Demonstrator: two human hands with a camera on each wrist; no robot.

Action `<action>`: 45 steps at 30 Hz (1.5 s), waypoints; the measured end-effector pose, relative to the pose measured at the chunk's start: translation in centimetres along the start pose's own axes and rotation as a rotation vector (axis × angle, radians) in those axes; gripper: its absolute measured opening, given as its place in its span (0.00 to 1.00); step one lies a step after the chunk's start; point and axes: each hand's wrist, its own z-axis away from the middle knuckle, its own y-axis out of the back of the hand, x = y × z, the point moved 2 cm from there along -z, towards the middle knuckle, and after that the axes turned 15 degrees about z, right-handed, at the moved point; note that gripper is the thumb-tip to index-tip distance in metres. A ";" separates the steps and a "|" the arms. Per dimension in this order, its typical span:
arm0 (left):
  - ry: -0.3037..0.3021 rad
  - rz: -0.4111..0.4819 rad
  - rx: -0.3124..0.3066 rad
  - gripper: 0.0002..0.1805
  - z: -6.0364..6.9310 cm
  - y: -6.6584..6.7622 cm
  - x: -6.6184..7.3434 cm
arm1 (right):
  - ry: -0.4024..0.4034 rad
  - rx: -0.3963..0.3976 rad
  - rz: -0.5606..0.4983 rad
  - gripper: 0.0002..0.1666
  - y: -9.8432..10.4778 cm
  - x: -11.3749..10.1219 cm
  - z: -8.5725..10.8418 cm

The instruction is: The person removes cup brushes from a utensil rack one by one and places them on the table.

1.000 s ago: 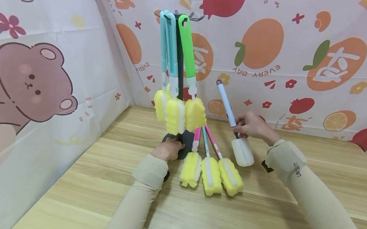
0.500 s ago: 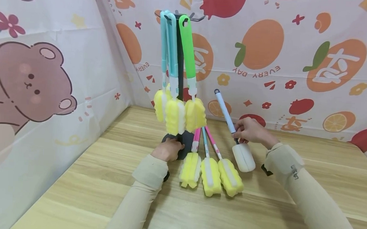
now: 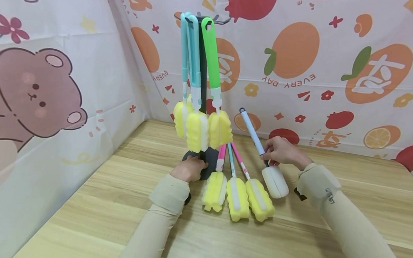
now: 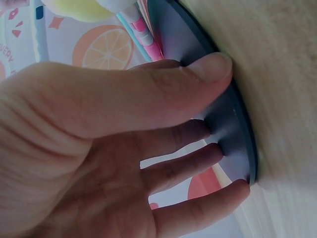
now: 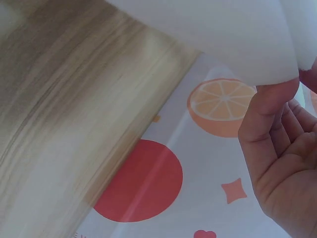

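My right hand [image 3: 281,150] pinches a sponge bottle brush by its lower shaft; this brush has a pale blue handle [image 3: 252,131] and a white sponge head [image 3: 275,182]. It slants, with the handle end up and the sponge down by the table. In the right wrist view the white sponge [image 5: 223,39] covers part of the fingertips. My left hand [image 3: 189,168] rests on the dark round base [image 3: 210,160] of a black stand. Its thumb and fairly straight fingers [image 4: 183,166] press on the base in the left wrist view.
On the stand hang yellow sponge brushes, including a green-handled brush [image 3: 211,54] and a light blue one [image 3: 194,55]. Three more yellow sponge brushes, such as the middle one [image 3: 237,199], lie on the wooden table [image 3: 95,209] between the hands. Printed cloth [image 3: 290,102] stands behind.
My right hand has lowered the white sponge brush slightly, its sponge head coming down and a little nearer. The left hand stays on the base.
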 end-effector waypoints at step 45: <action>0.020 0.010 0.000 0.26 0.1 0.0 0.2 | -0.027 -0.114 0.116 0.05 -3.4 0.6 -1.0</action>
